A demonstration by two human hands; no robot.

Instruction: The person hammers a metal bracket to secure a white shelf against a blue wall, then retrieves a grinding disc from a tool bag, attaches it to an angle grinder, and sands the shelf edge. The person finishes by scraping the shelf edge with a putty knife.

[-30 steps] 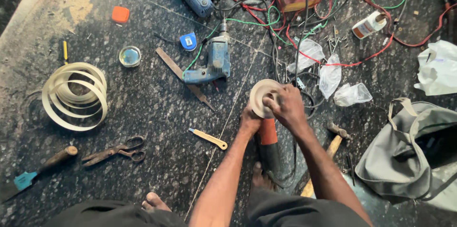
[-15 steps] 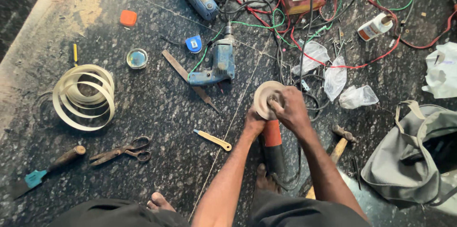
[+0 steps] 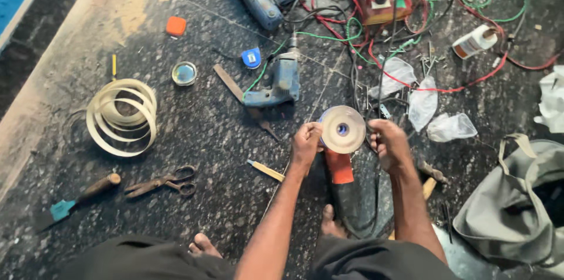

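Left hand (image 3: 306, 142) curled shut, right hand (image 3: 389, 145) fisted, both forearms extended forward.

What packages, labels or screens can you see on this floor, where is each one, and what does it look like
Bottle: upper right among the wires, lying on its side, white cap, brown label.
Clear plastic bags: three, crumpled, right of the disc that the left hand touches.
White bag: right edge, crumpled.
Small round tin: upper left, shiny lid.
Grey cloth bag: lower right, open.
No screens show.
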